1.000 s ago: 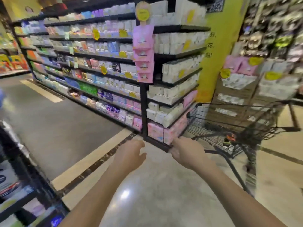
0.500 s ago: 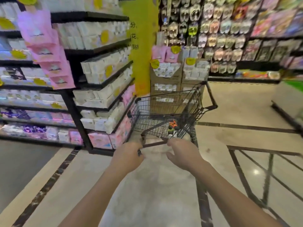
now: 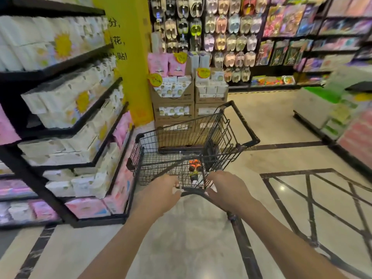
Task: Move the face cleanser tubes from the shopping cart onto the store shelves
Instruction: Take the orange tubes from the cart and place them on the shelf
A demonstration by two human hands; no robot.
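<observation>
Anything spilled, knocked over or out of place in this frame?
Nothing stands out. The cart stands upright between both hands, left hand and right hand, at its near end, a few tubes lying inside. Shelves look stocked; floor clean.

blurred: shelf packs (image 3: pixel 66 105) | tubes in cart (image 3: pixel 194 168) too small | fingers (image 3: pixel 216 191) grip unclear

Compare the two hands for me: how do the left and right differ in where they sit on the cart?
The left hand rests at the near rim's left end, fingers pointing right; the right hand sits at its right end, fingers pointing left. The left hand looks slightly lower in the picture than the right hand. Both are bare, knuckles up, at the shopping cart edge, holding no tube; their grip on the rim is unclear.
</observation>
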